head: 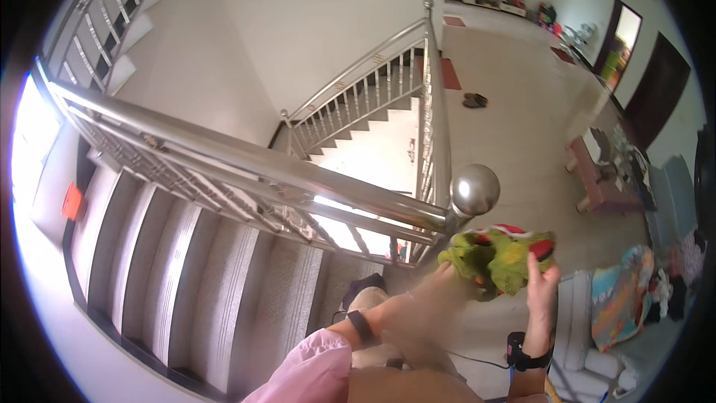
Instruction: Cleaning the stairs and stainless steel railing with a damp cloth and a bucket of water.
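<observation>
A crumpled green cloth item with red, white and yellow parts (512,263) is held up between my hands, just below the steel ball of the newel post (475,189). My right hand (542,280) grips its right edge, with the thumb lying on a red patch. My left hand (447,274) is at its left lower side, partly blurred and partly hidden by the cloth. A dark band is on my left wrist, and a black strapped device with a cable is on my right wrist.
Stone stairs (218,291) descend or rise at the left beside a steel handrail (251,162); which cannot be told. An orange container (72,202) stands by the wall. To the right are a wooden table (607,190) and a sofa with a colourful cloth (621,296). Slippers (475,101) lie on the floor.
</observation>
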{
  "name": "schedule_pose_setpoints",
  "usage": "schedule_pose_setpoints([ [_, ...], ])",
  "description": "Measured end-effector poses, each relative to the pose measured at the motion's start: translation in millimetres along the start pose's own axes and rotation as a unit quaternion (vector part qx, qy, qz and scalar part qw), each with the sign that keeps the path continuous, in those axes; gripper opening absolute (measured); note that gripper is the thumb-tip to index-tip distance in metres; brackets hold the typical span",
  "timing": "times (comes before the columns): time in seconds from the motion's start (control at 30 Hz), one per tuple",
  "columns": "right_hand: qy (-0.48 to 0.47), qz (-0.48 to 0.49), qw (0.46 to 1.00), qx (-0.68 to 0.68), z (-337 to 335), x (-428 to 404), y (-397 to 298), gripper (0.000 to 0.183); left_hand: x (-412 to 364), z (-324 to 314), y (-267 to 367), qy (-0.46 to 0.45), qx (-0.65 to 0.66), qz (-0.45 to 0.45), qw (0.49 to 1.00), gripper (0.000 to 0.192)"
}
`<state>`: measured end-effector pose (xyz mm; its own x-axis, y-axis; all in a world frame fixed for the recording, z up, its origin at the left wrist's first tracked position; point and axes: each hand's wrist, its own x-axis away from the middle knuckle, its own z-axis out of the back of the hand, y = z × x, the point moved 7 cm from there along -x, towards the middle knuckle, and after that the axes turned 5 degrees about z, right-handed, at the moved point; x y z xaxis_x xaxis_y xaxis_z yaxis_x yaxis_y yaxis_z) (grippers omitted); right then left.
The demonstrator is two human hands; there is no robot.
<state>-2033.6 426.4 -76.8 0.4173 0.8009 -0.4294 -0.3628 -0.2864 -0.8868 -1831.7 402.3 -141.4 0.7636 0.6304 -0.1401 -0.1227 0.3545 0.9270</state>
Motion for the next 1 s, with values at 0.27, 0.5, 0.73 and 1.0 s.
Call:
schedule_pose_setpoints([
  [0.27,-0.116,0.001,0.993,-0.008,-68,-82,-51,0.023,26,82,48,0.237,-0.147,0.045,0.959,0.061],
  [0.5,-0.196,0.288,0.881,0.319,-172,-87,-55,0.03,-10,96,-9,0.303,-0.329,0.105,0.888,0.046],
  [0.73,-0.285,0.2,0.91,0.225,-194,-118,-35,0.018,-49,102,-42,0.371,-0.194,0.082,0.904,0.046],
  [1.0,-0.199,-0.158,0.963,-0.087,-165,-160,57,0.028,-87,110,-89,0.266,0.215,0.204,0.917,0.045],
])
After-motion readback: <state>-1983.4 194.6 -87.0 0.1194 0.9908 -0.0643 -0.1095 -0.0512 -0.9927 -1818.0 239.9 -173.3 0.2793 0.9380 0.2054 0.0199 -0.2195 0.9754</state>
